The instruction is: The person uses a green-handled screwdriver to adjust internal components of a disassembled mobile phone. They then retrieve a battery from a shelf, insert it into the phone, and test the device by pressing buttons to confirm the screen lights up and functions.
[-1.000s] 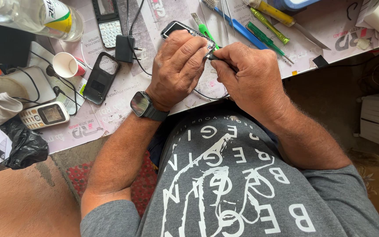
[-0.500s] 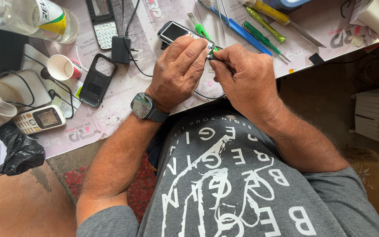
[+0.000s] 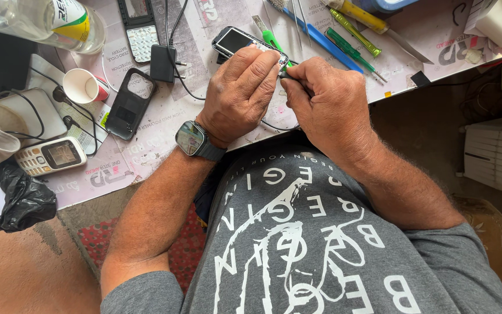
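Left hand [image 3: 242,93] fingers clamp a glossy black phone [image 3: 235,39] (rounded slab); right hand [image 3: 326,102] pinches a thin tool [image 3: 286,74].

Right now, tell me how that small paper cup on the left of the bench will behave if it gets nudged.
The paper cup lies on its side, so it would probably roll in a curve. It looks thin-walled and empty, so likely very light and easy to crush. The black cable beside it might stop it.

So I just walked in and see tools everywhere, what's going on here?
A person at a cluttered workbench holds a small dark phone under the left hand, while the right hand pinches a thin tool against its edge. Screwdrivers, a keypad phone and a paper cup lie around.
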`<state>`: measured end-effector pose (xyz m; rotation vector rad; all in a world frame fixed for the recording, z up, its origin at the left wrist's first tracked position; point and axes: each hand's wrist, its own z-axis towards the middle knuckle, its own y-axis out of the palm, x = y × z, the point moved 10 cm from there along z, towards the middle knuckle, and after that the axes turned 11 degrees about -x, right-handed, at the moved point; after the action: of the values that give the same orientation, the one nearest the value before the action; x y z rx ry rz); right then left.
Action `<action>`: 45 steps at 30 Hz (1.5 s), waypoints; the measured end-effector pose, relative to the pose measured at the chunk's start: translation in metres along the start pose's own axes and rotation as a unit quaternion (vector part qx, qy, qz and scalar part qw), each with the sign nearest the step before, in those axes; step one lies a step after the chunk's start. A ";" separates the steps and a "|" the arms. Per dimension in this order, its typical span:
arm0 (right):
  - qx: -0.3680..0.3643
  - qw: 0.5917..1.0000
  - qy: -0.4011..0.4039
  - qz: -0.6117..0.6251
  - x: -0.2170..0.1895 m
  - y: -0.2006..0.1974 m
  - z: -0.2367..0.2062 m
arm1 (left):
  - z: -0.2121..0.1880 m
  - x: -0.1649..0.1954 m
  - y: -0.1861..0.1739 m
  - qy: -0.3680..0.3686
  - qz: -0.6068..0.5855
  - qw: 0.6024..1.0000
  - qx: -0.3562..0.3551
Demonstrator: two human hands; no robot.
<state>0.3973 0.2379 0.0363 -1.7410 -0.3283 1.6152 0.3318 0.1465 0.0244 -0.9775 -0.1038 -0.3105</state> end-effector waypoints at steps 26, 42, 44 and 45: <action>0.004 1.000 -0.001 -0.011 0.050 -0.050 -0.003 | 0.051 0.011 0.043 0.000 0.002 1.000 -0.001; 0.028 0.998 -0.014 -0.056 0.058 -0.065 -0.003 | 0.072 0.013 0.054 0.003 0.013 1.000 -0.006; 0.032 0.997 -0.019 -0.066 0.059 -0.066 -0.004 | 0.074 0.013 0.056 0.003 0.011 1.000 -0.008; 0.034 0.997 -0.021 -0.072 0.059 -0.067 -0.004 | 0.075 0.013 0.057 0.004 0.010 1.000 -0.009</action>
<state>0.4307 0.3209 0.0349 -1.5975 -0.4032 1.5431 0.3658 0.2354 0.0242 -0.9953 -0.0846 -0.2969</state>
